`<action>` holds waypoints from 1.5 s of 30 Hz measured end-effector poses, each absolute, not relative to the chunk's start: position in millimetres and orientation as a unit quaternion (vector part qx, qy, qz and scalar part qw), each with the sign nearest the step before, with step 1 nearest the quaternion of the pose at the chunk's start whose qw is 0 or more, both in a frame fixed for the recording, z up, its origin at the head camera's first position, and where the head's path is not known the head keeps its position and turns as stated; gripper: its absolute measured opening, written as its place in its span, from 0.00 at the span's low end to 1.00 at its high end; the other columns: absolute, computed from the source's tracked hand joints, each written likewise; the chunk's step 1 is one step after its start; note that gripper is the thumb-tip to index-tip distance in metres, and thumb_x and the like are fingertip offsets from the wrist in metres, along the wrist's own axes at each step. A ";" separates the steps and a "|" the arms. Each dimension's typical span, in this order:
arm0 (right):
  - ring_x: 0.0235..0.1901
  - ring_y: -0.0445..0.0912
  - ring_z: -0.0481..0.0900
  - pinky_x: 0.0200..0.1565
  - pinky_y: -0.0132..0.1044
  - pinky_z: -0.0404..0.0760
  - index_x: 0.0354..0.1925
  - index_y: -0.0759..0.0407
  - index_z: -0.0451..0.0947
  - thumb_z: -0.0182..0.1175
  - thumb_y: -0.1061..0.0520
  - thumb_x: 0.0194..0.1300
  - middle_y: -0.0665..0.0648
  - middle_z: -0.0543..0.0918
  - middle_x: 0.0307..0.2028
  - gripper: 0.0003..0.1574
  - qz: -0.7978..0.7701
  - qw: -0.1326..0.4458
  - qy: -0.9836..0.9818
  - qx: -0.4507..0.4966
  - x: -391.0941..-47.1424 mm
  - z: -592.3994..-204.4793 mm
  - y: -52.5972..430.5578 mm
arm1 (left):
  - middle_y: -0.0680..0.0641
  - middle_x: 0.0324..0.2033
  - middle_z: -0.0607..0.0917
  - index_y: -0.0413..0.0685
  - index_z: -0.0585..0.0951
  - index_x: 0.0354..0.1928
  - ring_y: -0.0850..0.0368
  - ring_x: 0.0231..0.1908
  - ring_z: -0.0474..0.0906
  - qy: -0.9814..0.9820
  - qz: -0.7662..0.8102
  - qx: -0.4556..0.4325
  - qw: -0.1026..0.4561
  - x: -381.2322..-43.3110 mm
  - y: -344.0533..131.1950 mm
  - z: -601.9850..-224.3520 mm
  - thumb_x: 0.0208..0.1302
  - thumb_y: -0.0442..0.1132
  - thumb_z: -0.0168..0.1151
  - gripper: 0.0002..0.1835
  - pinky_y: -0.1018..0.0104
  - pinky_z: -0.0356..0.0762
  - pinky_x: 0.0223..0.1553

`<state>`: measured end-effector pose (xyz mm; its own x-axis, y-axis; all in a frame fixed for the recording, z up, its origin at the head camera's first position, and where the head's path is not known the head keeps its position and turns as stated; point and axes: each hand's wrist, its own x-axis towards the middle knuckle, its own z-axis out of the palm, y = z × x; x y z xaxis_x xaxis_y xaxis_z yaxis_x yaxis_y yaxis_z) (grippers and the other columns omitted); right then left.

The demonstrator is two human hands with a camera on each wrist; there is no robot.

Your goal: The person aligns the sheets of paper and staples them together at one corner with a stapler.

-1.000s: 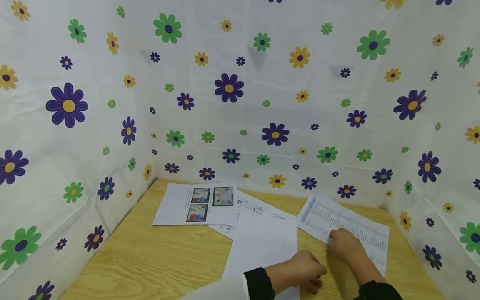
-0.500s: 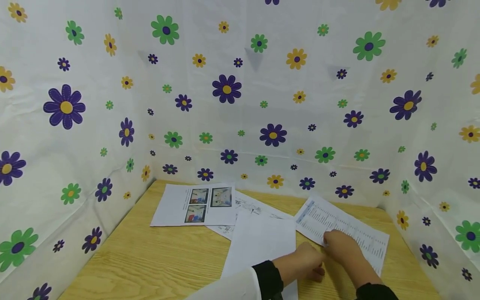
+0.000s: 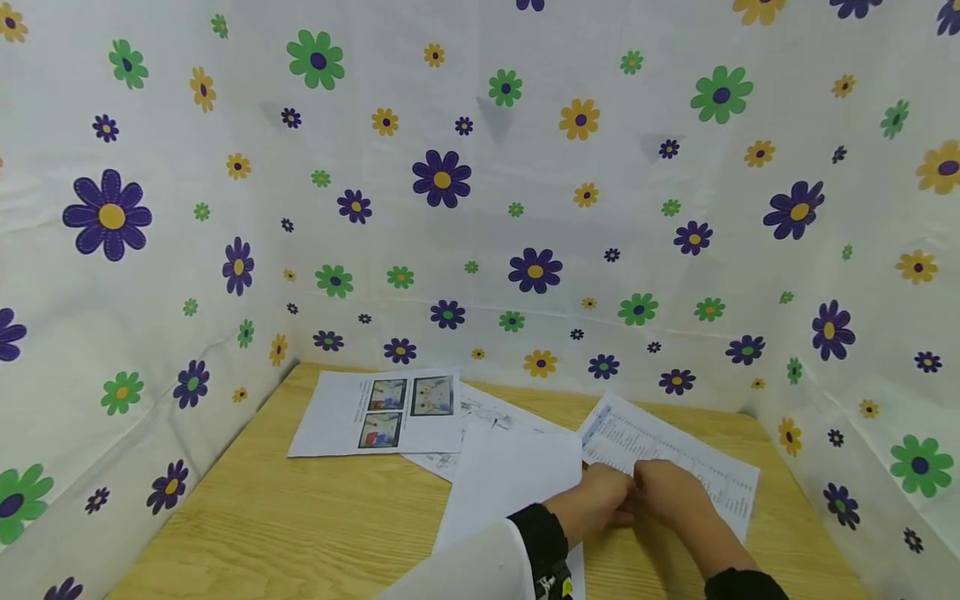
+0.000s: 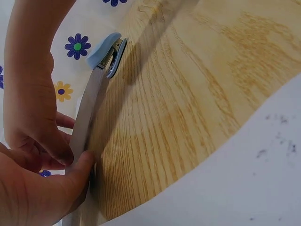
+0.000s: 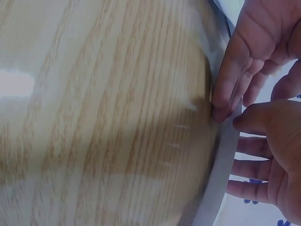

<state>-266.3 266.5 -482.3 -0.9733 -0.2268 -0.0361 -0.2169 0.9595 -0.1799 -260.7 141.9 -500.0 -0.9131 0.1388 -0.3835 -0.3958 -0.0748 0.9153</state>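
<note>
A printed sheet of paper (image 3: 660, 442) with rows of text lies at the back right, its near edge raised off the table. My right hand (image 3: 675, 496) pinches this edge, thumb on one side and fingers on the other, as the right wrist view shows. Close against it, my left hand (image 3: 600, 496) also pinches the edge, its thumb (image 4: 82, 172) on the table side. Both hands partly cover the sheet's near edge. In the left wrist view a light blue stapler (image 4: 106, 52) appears by the far end of the edge; whether it touches the paper, I cannot tell.
A blank white sheet (image 3: 510, 475) lies under my left forearm. Behind it are a sheet with line drawings (image 3: 487, 408) and a page with photos (image 3: 337, 417). The wooden table (image 3: 300, 517) is enclosed by a flowered curtain (image 3: 480, 208) at the back and sides.
My left hand has moved up and to the right until it meets my right hand at the sheet's edge. The head view has shifted slightly to the right.
</note>
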 end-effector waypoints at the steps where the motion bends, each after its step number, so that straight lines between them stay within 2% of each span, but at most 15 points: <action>1: 0.26 0.45 0.72 0.33 0.45 0.77 0.29 0.56 0.78 0.65 0.54 0.68 0.50 0.78 0.25 0.11 -0.090 0.030 0.990 -0.108 -266.8 -481.9 266.3 | 0.50 0.24 0.77 0.40 0.80 0.33 0.57 0.23 0.74 0.658 0.724 -0.099 0.180 -261.2 142.1 -498.8 0.58 0.25 0.59 0.04 0.66 0.78 0.24; 6: 0.27 0.45 0.71 0.33 0.45 0.75 0.31 0.54 0.80 0.63 0.52 0.69 0.49 0.78 0.25 0.10 -0.107 0.027 0.988 -0.108 -268.8 -478.1 265.0 | 0.48 0.29 0.78 0.36 0.80 0.37 0.56 0.25 0.77 0.686 0.702 -0.109 0.154 -261.8 141.3 -492.0 0.59 0.26 0.60 0.05 0.67 0.79 0.23; 9: 0.29 0.45 0.74 0.38 0.47 0.78 0.36 0.54 0.82 0.63 0.51 0.69 0.49 0.82 0.30 0.08 -0.133 0.030 0.986 -0.101 -269.5 -477.0 266.7 | 0.49 0.30 0.78 0.38 0.82 0.33 0.56 0.26 0.78 0.698 0.694 -0.107 0.141 -261.5 140.4 -489.5 0.59 0.27 0.60 0.03 0.67 0.81 0.25; 12: 0.34 0.46 0.80 0.43 0.51 0.81 0.42 0.55 0.84 0.63 0.50 0.69 0.51 0.86 0.35 0.11 -0.155 0.034 0.983 -0.090 -269.7 -476.0 271.1 | 0.51 0.28 0.79 0.41 0.82 0.26 0.57 0.25 0.78 0.704 0.693 -0.097 0.124 -263.0 141.1 -490.0 0.57 0.26 0.60 0.06 0.68 0.79 0.23; 14: 0.37 0.48 0.83 0.46 0.53 0.82 0.43 0.55 0.85 0.63 0.51 0.68 0.52 0.87 0.38 0.11 -0.159 0.030 0.983 -0.088 -269.6 -475.4 275.0 | 0.51 0.26 0.79 0.39 0.82 0.26 0.58 0.23 0.76 0.705 0.694 -0.086 0.115 -264.6 141.5 -490.7 0.58 0.26 0.58 0.07 0.68 0.78 0.23; 17: 0.37 0.49 0.83 0.45 0.53 0.82 0.40 0.56 0.85 0.64 0.54 0.66 0.53 0.88 0.37 0.08 -0.151 0.026 0.984 -0.090 -269.8 -475.4 280.3 | 0.49 0.26 0.81 0.35 0.84 0.33 0.58 0.22 0.76 0.702 0.700 -0.071 0.110 -266.5 141.7 -489.8 0.59 0.26 0.56 0.08 0.70 0.75 0.23; 19: 0.35 0.48 0.82 0.44 0.52 0.82 0.38 0.56 0.84 0.65 0.54 0.65 0.53 0.87 0.36 0.07 -0.141 0.021 0.986 -0.089 -269.3 -476.3 283.2 | 0.46 0.28 0.83 0.32 0.85 0.41 0.57 0.24 0.77 0.697 0.707 -0.061 0.107 -267.7 142.0 -489.1 0.60 0.26 0.55 0.12 0.70 0.75 0.24; 22: 0.34 0.48 0.82 0.43 0.51 0.82 0.38 0.56 0.84 0.66 0.52 0.66 0.53 0.88 0.36 0.09 -0.135 0.019 0.987 -0.087 -268.0 -478.7 285.9 | 0.43 0.40 0.86 0.29 0.83 0.52 0.56 0.32 0.79 0.698 0.709 -0.050 0.090 -269.5 143.1 -487.0 0.60 0.26 0.56 0.18 0.70 0.75 0.28; 26: 0.33 0.46 0.80 0.41 0.50 0.82 0.38 0.55 0.84 0.66 0.47 0.67 0.52 0.87 0.36 0.13 -0.135 0.011 0.987 -0.086 -266.5 -480.7 287.3 | 0.41 0.52 0.85 0.32 0.83 0.55 0.54 0.43 0.78 0.733 0.677 -0.051 0.047 -272.0 142.3 -482.4 0.59 0.29 0.60 0.20 0.68 0.77 0.35; 29: 0.32 0.45 0.78 0.38 0.48 0.80 0.37 0.54 0.84 0.65 0.43 0.68 0.51 0.87 0.36 0.15 -0.145 0.002 0.985 -0.089 -265.2 -478.9 287.7 | 0.42 0.48 0.86 0.33 0.85 0.48 0.54 0.44 0.78 0.749 0.659 -0.066 0.007 -274.5 139.0 -479.0 0.58 0.30 0.63 0.16 0.67 0.78 0.39; 31: 0.32 0.44 0.78 0.36 0.46 0.79 0.37 0.53 0.85 0.63 0.39 0.70 0.51 0.87 0.36 0.19 -0.162 0.002 0.983 -0.086 -264.9 -477.7 288.2 | 0.45 0.41 0.86 0.36 0.86 0.42 0.55 0.40 0.79 0.750 0.656 -0.077 -0.019 -276.8 135.9 -477.4 0.58 0.31 0.66 0.11 0.66 0.80 0.38; 34: 0.32 0.43 0.76 0.34 0.42 0.76 0.37 0.51 0.84 0.54 0.29 0.72 0.50 0.85 0.34 0.31 -0.194 0.011 0.978 -0.070 -264.9 -477.9 289.9 | 0.49 0.30 0.84 0.40 0.86 0.34 0.59 0.32 0.79 0.749 0.655 -0.090 -0.052 -280.5 130.4 -476.7 0.58 0.34 0.71 0.05 0.67 0.80 0.33; 37: 0.30 0.44 0.75 0.33 0.41 0.73 0.35 0.52 0.82 0.44 0.25 0.74 0.51 0.82 0.32 0.38 -0.219 0.017 0.974 -0.059 -264.7 -478.9 292.7 | 0.50 0.25 0.83 0.42 0.86 0.29 0.60 0.26 0.78 0.751 0.649 -0.096 -0.073 -283.6 124.6 -477.3 0.56 0.34 0.74 0.05 0.69 0.79 0.28; 40: 0.29 0.45 0.74 0.32 0.42 0.72 0.33 0.54 0.78 0.40 0.26 0.77 0.52 0.79 0.29 0.39 -0.220 0.026 0.974 -0.042 -264.0 -480.6 296.5 | 0.50 0.26 0.81 0.43 0.84 0.29 0.59 0.26 0.79 0.752 0.646 -0.108 -0.072 -286.3 119.6 -478.9 0.54 0.31 0.72 0.04 0.68 0.79 0.27; 45: 0.31 0.48 0.77 0.33 0.45 0.76 0.39 0.61 0.81 0.52 0.38 0.77 0.55 0.81 0.31 0.28 -0.175 0.032 0.984 -0.015 -263.3 -484.5 302.8 | 0.48 0.31 0.77 0.44 0.75 0.34 0.54 0.32 0.76 0.776 0.617 -0.110 -0.070 -291.5 112.9 -482.0 0.52 0.28 0.67 0.10 0.65 0.76 0.30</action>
<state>-263.3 302.8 -484.5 -0.9975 -0.0411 -0.0582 -0.0185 0.9385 -0.3448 -291.5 112.9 -482.0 -0.9660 -0.2570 -0.0275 -0.0846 0.2140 0.9732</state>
